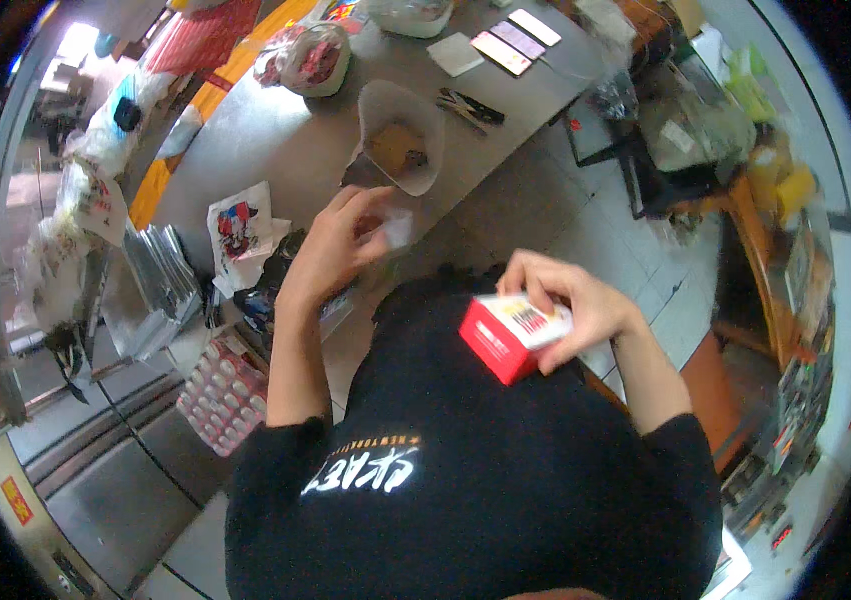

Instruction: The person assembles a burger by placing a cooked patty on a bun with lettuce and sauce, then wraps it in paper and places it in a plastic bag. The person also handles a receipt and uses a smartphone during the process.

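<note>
My right hand (575, 304) grips a small red and white cardboard box (497, 345) in front of my black shirt. The box bears printing on its top and side. Near the table's front edge, the fingers of my left hand (339, 244) curl around a thin whitish piece (398, 227), blurred, perhaps paper or plastic film. Just beyond that hand stands a translucent, wide-mouthed bag or container (437, 142) with something brown at its bottom. A dark-handled hand tool (470, 109), perhaps scissors, lies to the right of it.
The steel table (245, 142) carries tubs of reddish food in plastic bags (317, 64), a white napkin (457, 55) and several phone-like slabs (515, 43). Printed paper bags (242, 232) lie at left, above an egg tray (223, 394). At right stands a wooden-framed table (759, 255).
</note>
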Available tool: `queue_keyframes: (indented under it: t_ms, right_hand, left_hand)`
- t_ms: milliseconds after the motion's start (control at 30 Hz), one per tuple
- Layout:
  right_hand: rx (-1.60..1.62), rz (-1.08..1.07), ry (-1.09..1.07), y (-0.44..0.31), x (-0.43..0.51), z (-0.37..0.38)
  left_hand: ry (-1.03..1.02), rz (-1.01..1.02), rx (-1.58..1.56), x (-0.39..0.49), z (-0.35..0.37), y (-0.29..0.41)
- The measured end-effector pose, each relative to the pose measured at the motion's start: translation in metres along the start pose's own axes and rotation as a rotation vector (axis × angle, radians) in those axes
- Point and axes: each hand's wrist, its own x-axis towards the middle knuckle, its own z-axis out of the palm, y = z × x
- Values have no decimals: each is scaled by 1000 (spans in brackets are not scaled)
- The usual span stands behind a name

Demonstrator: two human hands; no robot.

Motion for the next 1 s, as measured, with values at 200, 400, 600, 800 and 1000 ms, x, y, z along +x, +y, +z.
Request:
queue_keyframes:
  t_ms: [200, 400, 600, 800, 1000]
  right_hand:
    - [-1036, 136, 97, 42, 176, -103]
    - [-1388, 238, -586, 211, 308, -102]
    - [-1405, 159, -462, 213, 286, -145]
    - [-359, 205, -635, 19, 242, -200]
    - [-380, 205, -283, 58, 225, -166]
  left_hand:
    - [307, -352, -75, -45, -2, -18]
    - [530, -435, -311, -24, 21, 6]
    - [609, -455, -226, 33, 37, 43]
    - [599, -415, -228, 92, 42, 43]
    - [692, -437, -254, 138, 60, 43]
